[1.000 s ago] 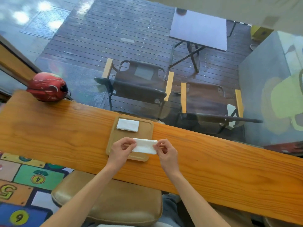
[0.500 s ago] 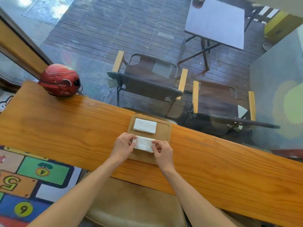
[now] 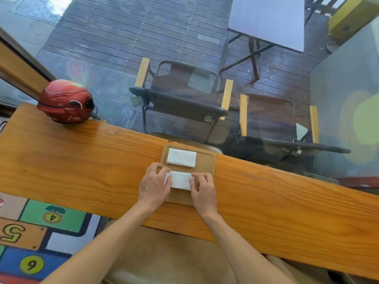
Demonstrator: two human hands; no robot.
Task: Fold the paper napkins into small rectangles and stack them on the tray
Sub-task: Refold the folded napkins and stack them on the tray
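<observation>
On the long varnished wooden bench [image 3: 82, 160] lay a shallow brown rectangular tray [image 3: 207, 165], and on its near half rested a white folded paper napkin [image 3: 180, 180] with a hand at each short end — the left hand [image 3: 154, 184] at its nine o'clock, the right hand [image 3: 203, 189] at its three o'clock. Each grip was nearly closed, fingertips pinching or pressing the napkin's edge — which of the two I could not tell. A second white folded napkin [image 3: 181, 157] lay flat at twelve o'clock from it on the tray's far half, just apart, and a glossy red helmet [image 3: 65, 101] sat well away at ten o'clock.
</observation>
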